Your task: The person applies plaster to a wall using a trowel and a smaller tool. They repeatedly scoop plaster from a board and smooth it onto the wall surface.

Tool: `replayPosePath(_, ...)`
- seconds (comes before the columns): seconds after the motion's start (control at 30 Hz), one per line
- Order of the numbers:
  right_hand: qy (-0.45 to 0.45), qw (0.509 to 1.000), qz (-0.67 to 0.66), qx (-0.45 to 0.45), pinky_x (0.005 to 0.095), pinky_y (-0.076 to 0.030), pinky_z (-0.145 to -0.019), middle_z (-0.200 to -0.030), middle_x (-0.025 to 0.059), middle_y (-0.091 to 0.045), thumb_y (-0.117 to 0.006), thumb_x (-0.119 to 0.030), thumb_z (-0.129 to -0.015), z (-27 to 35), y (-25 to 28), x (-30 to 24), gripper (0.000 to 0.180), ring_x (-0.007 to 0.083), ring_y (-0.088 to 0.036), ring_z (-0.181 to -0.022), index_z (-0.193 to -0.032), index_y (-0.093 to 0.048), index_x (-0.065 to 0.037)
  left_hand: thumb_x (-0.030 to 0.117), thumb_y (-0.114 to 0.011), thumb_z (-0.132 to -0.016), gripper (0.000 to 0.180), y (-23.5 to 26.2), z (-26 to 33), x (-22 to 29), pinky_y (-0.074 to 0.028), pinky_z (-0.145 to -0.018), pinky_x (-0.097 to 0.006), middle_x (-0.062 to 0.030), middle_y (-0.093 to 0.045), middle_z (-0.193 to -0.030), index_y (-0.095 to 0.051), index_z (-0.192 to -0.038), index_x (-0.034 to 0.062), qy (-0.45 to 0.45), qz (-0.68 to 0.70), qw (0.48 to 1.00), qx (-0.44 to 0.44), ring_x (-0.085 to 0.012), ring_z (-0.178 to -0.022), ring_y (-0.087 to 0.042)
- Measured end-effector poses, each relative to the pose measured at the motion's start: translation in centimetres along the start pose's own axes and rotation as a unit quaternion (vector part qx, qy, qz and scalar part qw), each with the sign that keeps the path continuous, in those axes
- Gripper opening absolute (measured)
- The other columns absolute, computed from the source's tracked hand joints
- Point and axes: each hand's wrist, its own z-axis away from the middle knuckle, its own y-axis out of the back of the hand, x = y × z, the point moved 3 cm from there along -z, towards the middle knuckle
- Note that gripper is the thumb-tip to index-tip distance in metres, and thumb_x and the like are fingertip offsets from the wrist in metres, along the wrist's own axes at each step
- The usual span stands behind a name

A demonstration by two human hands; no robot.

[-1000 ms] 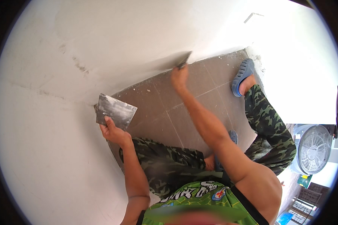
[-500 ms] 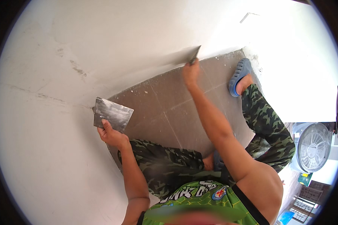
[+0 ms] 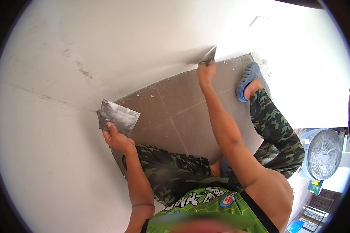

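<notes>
My left hand [image 3: 118, 139] grips a flat rectangular metal plastering trowel [image 3: 119, 117], its face turned up and smeared with pale plaster. It hangs near the corner at the left. Farther forward, my right hand [image 3: 206, 71] is closed round a second plastering trowel [image 3: 210, 56], seen nearly edge-on against the lower part of the white wall [image 3: 151, 42]. That trowel's handle is mostly hidden by my fingers. Dark rough marks [image 3: 84, 71] show on the wall at the left.
Brown floor tiles [image 3: 179, 112] lie below, with small pale specks near the wall's foot. My foot in a grey-blue clog [image 3: 248, 79] stands at the right, by another white wall. A grey fan [image 3: 323, 154] and a green-yellow container [image 3: 315, 187] stand behind at the far right.
My right hand has slid a little to the right along the wall, and its trowel has turned to show more of its face. The left hand and its trowel have barely moved.
</notes>
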Motion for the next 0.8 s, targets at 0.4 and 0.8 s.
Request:
replayPosePath(0.4, -0.094, 0.993, -0.001, -0.074, 0.0488, -0.049, -0.098, -0.115, 0.0305, -0.067, -0.052, 0.003, -0.089, 3.7, 0.0, -1.1, 0.051, 0.0452, -0.065, -0.111, -0.140, -0.048, 0.007, 0.019, -0.064, -0.102, 0.022, -0.6, 0.2, 0.5, -0.050, -0.087, -0.034, -0.0073, -0.066, -0.103, -0.064, -0.109, -0.0014, 0.005, 0.024, 1.000, -0.003, -0.0161, -0.095, -0.060)
replayPosePath(0.8, -0.076, 0.993, 0.010, -0.087, 0.0451, -0.052, -0.094, -0.116, 0.0273, -0.067, -0.053, 0.001, -0.095, 2.8, 0.8, -2.3, 0.057, 0.0409, -0.067, -0.110, -0.150, -0.041, 0.005, 0.019, -0.064, -0.102, 0.021, -0.9, 0.5, 0.9, -0.047, -0.085, -0.031, -0.0044, -0.065, -0.099, -0.063, -0.104, -0.0014, -0.002, 0.040, 0.999, 0.001, -0.0127, -0.092, -0.057)
